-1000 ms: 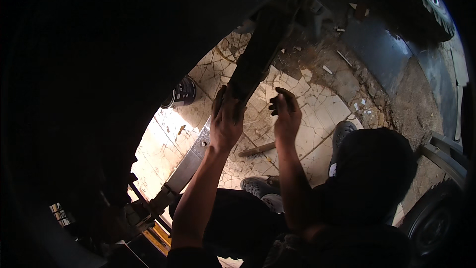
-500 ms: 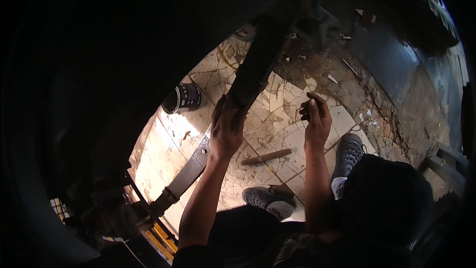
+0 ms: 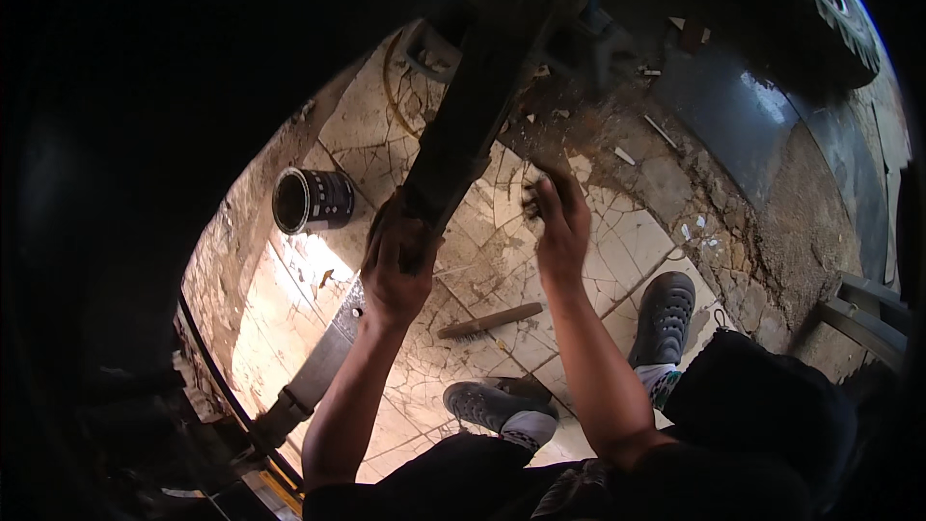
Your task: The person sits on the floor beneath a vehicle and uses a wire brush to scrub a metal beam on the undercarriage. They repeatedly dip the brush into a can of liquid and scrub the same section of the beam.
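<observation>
My left hand (image 3: pixel 396 265) is closed round the lower end of a long dark beam (image 3: pixel 461 125), which slants up and away into shadow. Behind that wrist runs a flat grey metal bar (image 3: pixel 323 359) with a bolt or hole near its upper end. My right hand (image 3: pixel 561 227) hovers to the right of the beam, apart from it, fingers bent toward it. Its fingertips are dark and smeared by motion, so anything between them cannot be made out. A wooden-handled wire brush (image 3: pixel 490 320) lies on the cracked tiles between my forearms.
An open dark can (image 3: pixel 311 201) lies tipped on its side at left. My shoes stand on the tiled floor (image 3: pixel 598 280). Broken ground with debris (image 3: pixel 625 156), a dark sheet (image 3: pixel 728 125) and a tyre (image 3: pixel 820 29) are at far right. A large dark mass hangs over the left.
The view has shifted, so most things sit further left. My right hand has come nearer the beam, its fingers now blurred. My left hand stays at the beam's lower end.
</observation>
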